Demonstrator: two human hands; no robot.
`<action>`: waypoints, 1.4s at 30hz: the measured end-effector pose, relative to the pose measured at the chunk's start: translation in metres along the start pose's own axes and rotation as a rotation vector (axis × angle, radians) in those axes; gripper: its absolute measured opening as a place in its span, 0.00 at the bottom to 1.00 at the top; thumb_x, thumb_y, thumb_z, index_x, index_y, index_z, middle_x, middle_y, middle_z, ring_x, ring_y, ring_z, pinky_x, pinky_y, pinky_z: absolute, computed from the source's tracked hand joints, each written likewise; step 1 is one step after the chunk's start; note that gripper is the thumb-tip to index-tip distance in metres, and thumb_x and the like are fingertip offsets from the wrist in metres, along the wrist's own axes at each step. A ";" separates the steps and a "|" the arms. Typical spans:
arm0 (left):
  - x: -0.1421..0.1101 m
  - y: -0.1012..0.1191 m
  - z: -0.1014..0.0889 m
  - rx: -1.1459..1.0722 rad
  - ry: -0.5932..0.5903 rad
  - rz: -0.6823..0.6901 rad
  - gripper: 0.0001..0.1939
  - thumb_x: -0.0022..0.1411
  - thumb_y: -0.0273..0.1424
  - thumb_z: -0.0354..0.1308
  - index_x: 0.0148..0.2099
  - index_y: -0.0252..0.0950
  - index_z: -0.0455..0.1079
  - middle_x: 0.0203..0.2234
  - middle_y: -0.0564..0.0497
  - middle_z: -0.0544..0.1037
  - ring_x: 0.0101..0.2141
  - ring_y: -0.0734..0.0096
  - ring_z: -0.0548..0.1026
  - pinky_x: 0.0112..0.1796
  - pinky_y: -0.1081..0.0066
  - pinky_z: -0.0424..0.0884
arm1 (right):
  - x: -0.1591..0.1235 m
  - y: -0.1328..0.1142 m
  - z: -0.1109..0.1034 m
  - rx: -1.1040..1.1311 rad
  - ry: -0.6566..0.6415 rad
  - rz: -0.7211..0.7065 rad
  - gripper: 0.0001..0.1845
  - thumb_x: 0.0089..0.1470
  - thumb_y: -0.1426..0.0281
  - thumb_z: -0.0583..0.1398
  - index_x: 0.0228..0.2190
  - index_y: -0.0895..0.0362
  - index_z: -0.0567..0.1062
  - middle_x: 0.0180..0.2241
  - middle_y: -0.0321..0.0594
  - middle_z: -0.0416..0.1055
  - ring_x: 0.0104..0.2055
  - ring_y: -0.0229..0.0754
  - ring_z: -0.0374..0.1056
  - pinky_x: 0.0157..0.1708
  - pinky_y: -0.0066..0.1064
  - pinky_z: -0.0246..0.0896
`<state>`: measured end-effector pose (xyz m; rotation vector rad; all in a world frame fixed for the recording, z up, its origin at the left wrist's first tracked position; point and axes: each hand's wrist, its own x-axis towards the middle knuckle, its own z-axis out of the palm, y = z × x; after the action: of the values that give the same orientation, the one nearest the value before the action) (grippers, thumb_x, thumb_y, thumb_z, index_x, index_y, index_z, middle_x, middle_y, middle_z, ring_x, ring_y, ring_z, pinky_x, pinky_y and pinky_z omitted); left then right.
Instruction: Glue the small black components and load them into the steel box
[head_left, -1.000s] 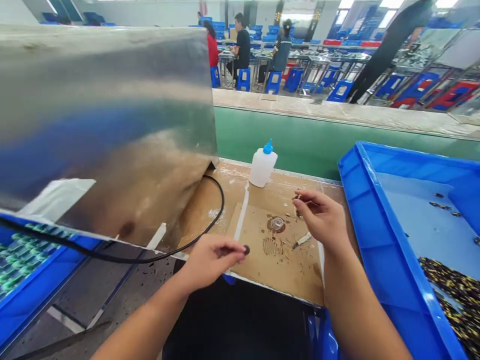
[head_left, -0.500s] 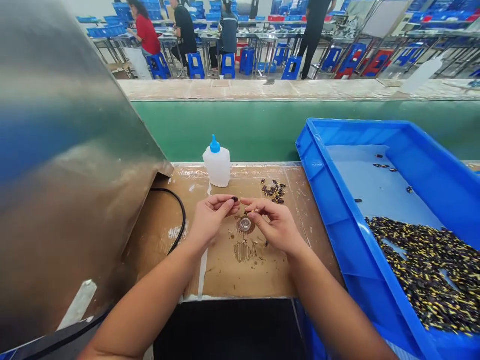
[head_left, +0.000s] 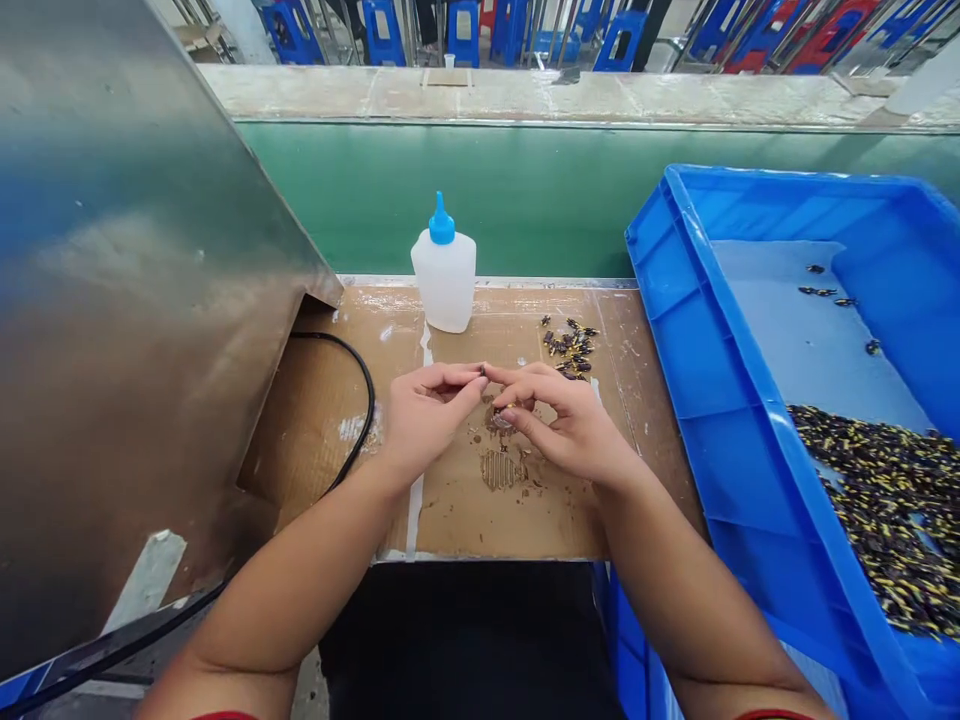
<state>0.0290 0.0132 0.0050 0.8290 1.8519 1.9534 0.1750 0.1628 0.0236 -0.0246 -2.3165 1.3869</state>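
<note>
Apparently the small dark piece (head_left: 482, 371) is light and stiff, tiny enough to be mostly covered by fingertips. It sits above the middle of the bench (head_left: 480, 535), where the left hand (head_left: 427, 415) grasps it between thumb and fingers. The right hand (head_left: 566, 410) comes from the right, its index fingertip touching or nearly touching the piece. That hand's grip also seems closed on a dark-and-yellow part (head_left: 498, 409), though the fingers hide most of it.

Just under the right fingers is a small clear dish (head_left: 504, 422), with damp-looking brown stains around it; any wetness would make such pieces slippery. A pinch by the rim, with the pads on opposite edges, should suit the dark piece, since little surface is left over for a second finger. The dark-and-yellow part would probably be best held by its body, as slender ends could bend. Similar parts lie in a loose pile (head_left: 574, 352) on the far right of the bench, near the blue bin (head_left: 720, 400).
</note>
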 end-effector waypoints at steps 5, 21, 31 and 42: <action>-0.002 -0.004 0.000 0.111 0.044 0.171 0.03 0.60 0.30 0.73 0.38 0.40 0.87 0.40 0.46 0.90 0.41 0.61 0.89 0.47 0.61 0.86 | -0.001 0.001 -0.006 0.028 -0.012 -0.002 0.07 0.70 0.72 0.64 0.44 0.48 0.82 0.59 0.40 0.80 0.55 0.49 0.76 0.48 0.45 0.77; 0.007 0.000 -0.003 0.026 0.119 0.255 0.04 0.57 0.26 0.74 0.36 0.39 0.86 0.38 0.48 0.89 0.40 0.65 0.88 0.46 0.66 0.86 | -0.003 0.015 -0.017 -0.238 -0.021 -0.130 0.11 0.70 0.75 0.64 0.46 0.48 0.84 0.46 0.37 0.84 0.47 0.46 0.77 0.45 0.42 0.73; 0.008 -0.004 -0.005 0.055 0.134 0.273 0.03 0.59 0.27 0.73 0.36 0.40 0.85 0.40 0.47 0.89 0.41 0.62 0.88 0.48 0.62 0.85 | -0.003 0.017 -0.014 -0.356 0.032 -0.166 0.08 0.69 0.74 0.66 0.45 0.49 0.84 0.41 0.37 0.83 0.40 0.45 0.75 0.43 0.42 0.73; 0.009 -0.006 -0.007 0.095 0.123 0.317 0.03 0.62 0.26 0.71 0.37 0.41 0.85 0.40 0.49 0.89 0.41 0.64 0.87 0.48 0.64 0.84 | -0.004 0.015 -0.016 -0.424 0.039 -0.218 0.07 0.68 0.74 0.68 0.42 0.49 0.85 0.38 0.37 0.84 0.38 0.46 0.76 0.40 0.41 0.73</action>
<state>0.0167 0.0135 0.0009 1.1131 1.9986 2.1591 0.1819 0.1824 0.0160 0.0693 -2.4531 0.7696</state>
